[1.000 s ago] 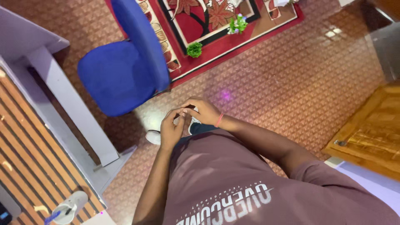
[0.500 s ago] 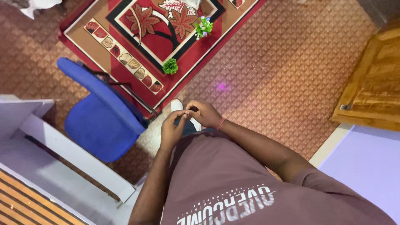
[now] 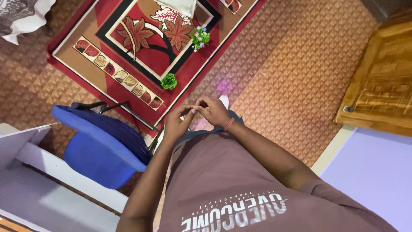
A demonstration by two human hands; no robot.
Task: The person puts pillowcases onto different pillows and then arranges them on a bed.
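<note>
Together at the waist, left hand (image 3: 177, 122) and right hand (image 3: 213, 111), fingertips touching, grip contents hidden.

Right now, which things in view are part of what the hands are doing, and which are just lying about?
In hand:
- left hand and right hand, fingertips meeting in front of the body; whether they pinch something small cannot be told.

Lying about:
- blue chair
- red leaf-pattern rug
- small green plant
- flowering plant
- wooden door
- white desk
</note>
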